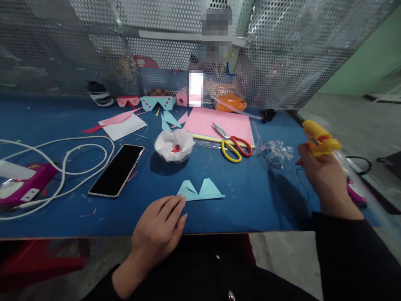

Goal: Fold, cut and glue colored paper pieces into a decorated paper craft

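The left hand [159, 225] lies palm down, fingers extended close together — the right hand [326, 173], out to the side, has its fingers curled in a grip, a black sleeve [351, 251] behind it.

A blue surface [244, 215] carries, from left to right, a purple power strip [40, 182], a looping white cable [63, 175], a black-screened smartphone [118, 171], a paper-lined bowl [161, 146], a folded light-blue paper piece [209, 190] toward the front, a stack of pink and yellow paper [200, 121] and crumpled clear plastic [277, 154].
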Motion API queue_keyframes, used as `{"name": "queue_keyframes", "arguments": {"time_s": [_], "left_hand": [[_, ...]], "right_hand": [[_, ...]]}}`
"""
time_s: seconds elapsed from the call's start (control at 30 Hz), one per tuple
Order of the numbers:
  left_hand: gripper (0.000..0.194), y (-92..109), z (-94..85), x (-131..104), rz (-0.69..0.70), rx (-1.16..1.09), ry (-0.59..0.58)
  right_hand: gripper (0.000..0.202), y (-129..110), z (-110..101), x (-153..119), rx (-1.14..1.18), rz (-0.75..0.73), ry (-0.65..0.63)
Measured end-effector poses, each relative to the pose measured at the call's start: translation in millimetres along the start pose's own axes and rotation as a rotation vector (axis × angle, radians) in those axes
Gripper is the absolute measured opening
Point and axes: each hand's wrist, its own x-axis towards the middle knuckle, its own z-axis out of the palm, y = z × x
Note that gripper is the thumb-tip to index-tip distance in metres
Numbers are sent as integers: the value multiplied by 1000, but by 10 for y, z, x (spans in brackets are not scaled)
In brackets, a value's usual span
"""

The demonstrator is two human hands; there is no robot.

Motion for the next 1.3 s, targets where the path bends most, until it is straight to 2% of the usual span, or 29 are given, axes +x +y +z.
{"name": "queue_keyframes", "arguments": {"time_s": [0.07, 0.13, 0.2, 0.3, 0.37, 0.47, 0.63, 0.77, 0.93, 1.0, 1.17, 1.3], "left_hand": [[33, 17, -15, 37, -56, -15, -7], [32, 31, -31, 96, -121, -35, -20], [28, 40, -38, 170, -167, -73, -25], [18, 38, -24, 277, -216, -161, -44], [11, 29, -7, 324, -262, -212, -92], [4, 5, 12, 351, -322, -268, -176], [8, -25, 14, 355, -348, -349, -243], [12, -18, 9, 394, -270, -323, -224], [11, -26, 13, 441, -120, -32, -50], [13, -39, 25, 440, -73, -1, -49], [17, -77, 56, 413, -24, -90, -86], [21, -103, 71, 388, 23, -114, -109]], "right_hand": [[37, -108, -36, -133, 170, 20, 8], [32, -246, -27, -313, 363, -13, -49], [23, -386, 38, -525, 694, -22, -202], [24, -560, 214, -856, 890, -106, -411], [21, -642, 338, -1047, 904, -129, -513], [14, -702, 450, -1233, 859, -186, -589], [14, -710, 411, -1283, 777, -195, -607], [20, -716, 365, -1252, 781, -221, -597], [23, -701, 354, -1262, 755, -215, -530], [23, -688, 346, -1262, 721, -220, -524], [15, -621, 314, -1297, 682, -223, -587], [18, -541, 270, -1399, 670, -155, -581]]}}
